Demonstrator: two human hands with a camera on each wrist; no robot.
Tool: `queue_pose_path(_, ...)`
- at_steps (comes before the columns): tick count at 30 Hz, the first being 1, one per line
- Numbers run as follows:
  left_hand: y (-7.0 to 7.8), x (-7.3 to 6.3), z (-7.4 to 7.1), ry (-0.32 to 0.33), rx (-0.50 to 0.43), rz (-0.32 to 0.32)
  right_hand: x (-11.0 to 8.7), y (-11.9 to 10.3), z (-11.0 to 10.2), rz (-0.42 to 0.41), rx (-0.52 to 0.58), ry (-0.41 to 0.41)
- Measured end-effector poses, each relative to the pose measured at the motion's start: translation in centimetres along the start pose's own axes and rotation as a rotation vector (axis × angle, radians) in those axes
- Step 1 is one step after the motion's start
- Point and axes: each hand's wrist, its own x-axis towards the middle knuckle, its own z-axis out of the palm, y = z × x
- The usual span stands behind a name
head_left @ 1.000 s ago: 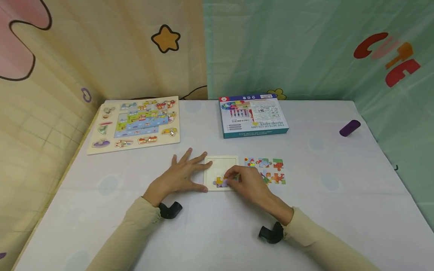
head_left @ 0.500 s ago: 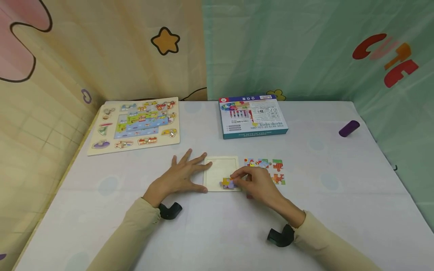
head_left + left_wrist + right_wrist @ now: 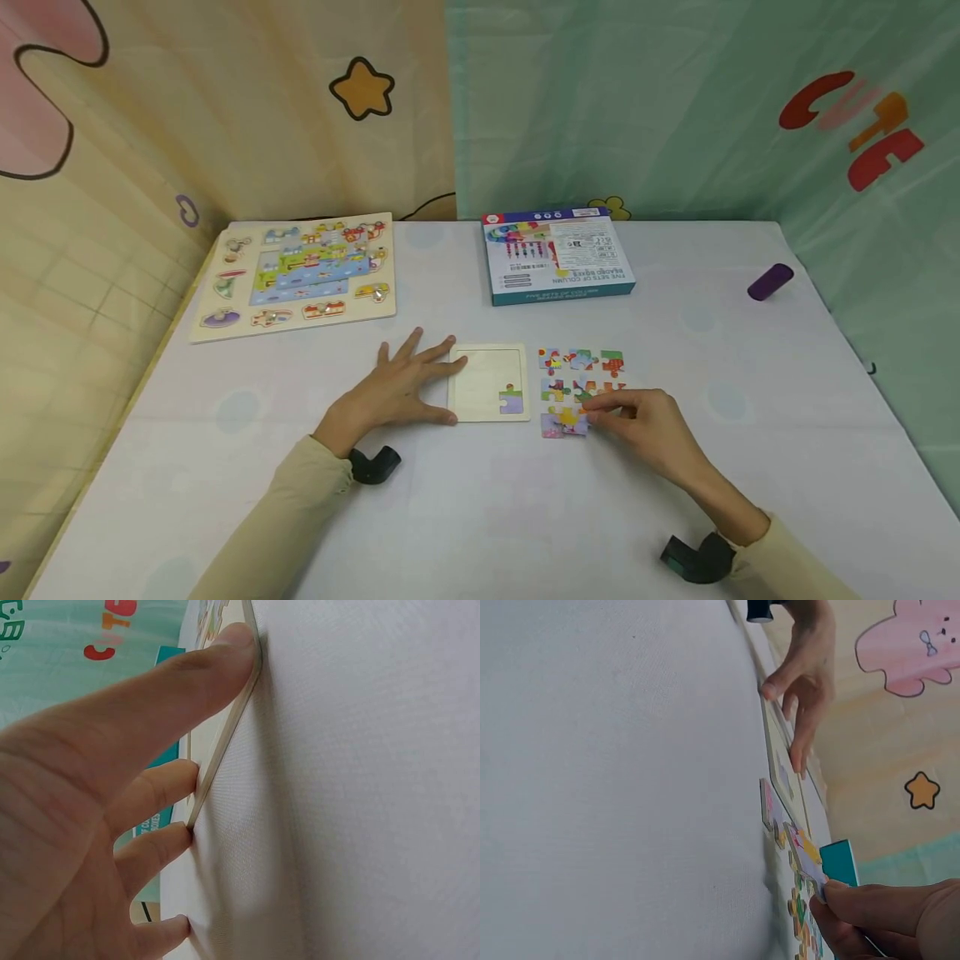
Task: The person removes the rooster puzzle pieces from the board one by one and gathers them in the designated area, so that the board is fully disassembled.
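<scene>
In the head view my left hand [image 3: 401, 387] lies with spread fingers at the left edge of a square wooden puzzle tray [image 3: 487, 418]; its thumb and fingertips touch the rim. One purple and green puzzle piece [image 3: 511, 402] sits in the tray's lower right corner. Right of the tray, my right hand [image 3: 648, 429] pinches a yellow and purple jigsaw piece [image 3: 572, 421] between thumb and fingers. The right wrist view shows this held piece [image 3: 805, 853] tilted above the table, near a pink and purple piece [image 3: 771, 806]. My fingers partly cover the loose pieces behind.
Several loose puzzle pieces [image 3: 581, 360] lie in rows right of the tray. A large knob puzzle board [image 3: 300, 312] rests at the back left, a beaded-column box [image 3: 562, 258] at the back middle. Far right lies a purple cylinder [image 3: 770, 282].
My right hand has carried the yellow and purple jigsaw piece from over the tray rightward to beside the loose pieces. The corner piece is now uncovered. My left hand has stayed put.
</scene>
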Motion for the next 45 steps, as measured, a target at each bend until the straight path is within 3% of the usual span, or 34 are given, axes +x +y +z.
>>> queue_pose_path(10, -0.2, 0.1, 0.0, 0.003, -0.005, 0.007, -0.4, 1.4, -0.8, 0.046, -0.008, -0.016)
queue_pose_path(29, -0.3, 0.0, 0.0, 0.01, -0.001, 0.003, -0.1, 1.2, -0.3, -0.101, -0.107, 0.082)
queue_pose_path(36, -0.3, 0.0, 0.1, 0.011, -0.005, -0.004, 1.2, -0.4, 0.5, -0.143, -0.075, 0.071)
queue_pose_path(45, -0.1, 0.0, 0.1, 0.005, -0.026, -0.006, 3.3, -3.0, 3.8, -0.198, -0.01, -0.017)
